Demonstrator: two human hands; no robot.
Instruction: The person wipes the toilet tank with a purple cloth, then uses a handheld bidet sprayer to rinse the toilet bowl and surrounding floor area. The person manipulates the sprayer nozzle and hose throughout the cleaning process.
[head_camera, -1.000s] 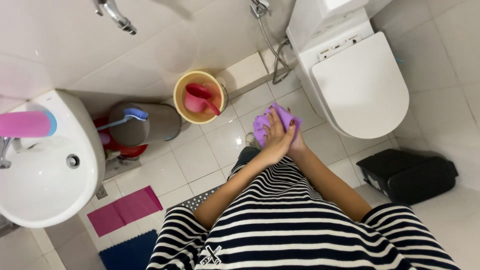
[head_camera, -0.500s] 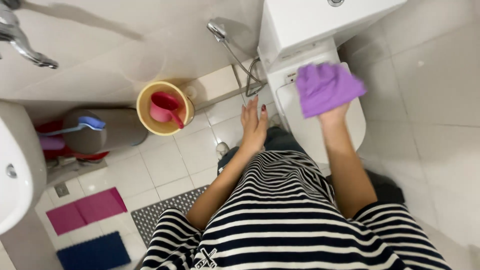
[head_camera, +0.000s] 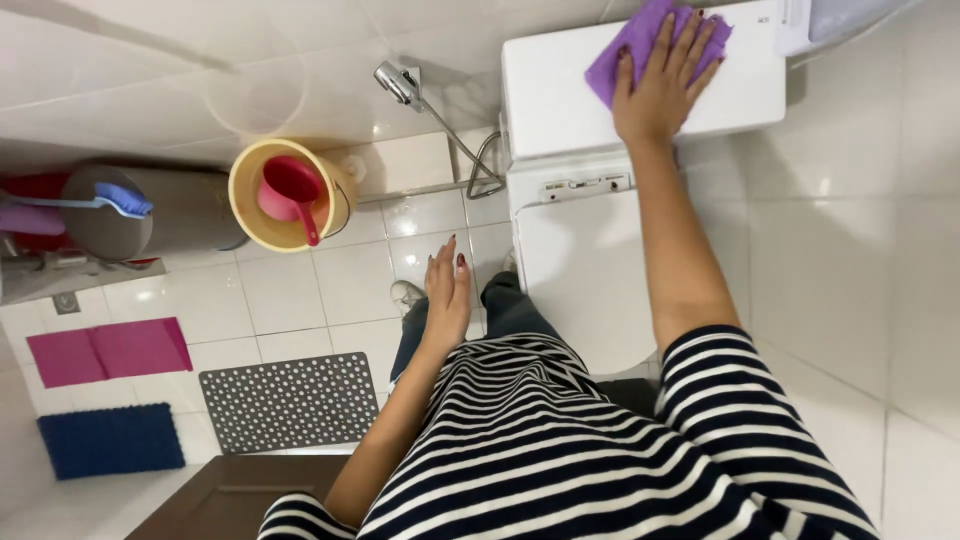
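White-tiled bathroom: right hand, fingers spread, presses one purple cloth on one cistern; left hand open, empty.

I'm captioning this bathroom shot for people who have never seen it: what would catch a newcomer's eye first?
First, the right hand pressed flat on a purple cleaning cloth on the white toilet tank lid, at upper right. Next, the round yellow plastic bucket with a red scoop inside, on the tiled floor at left. The left hand hangs empty over the floor tiles, mid-frame.
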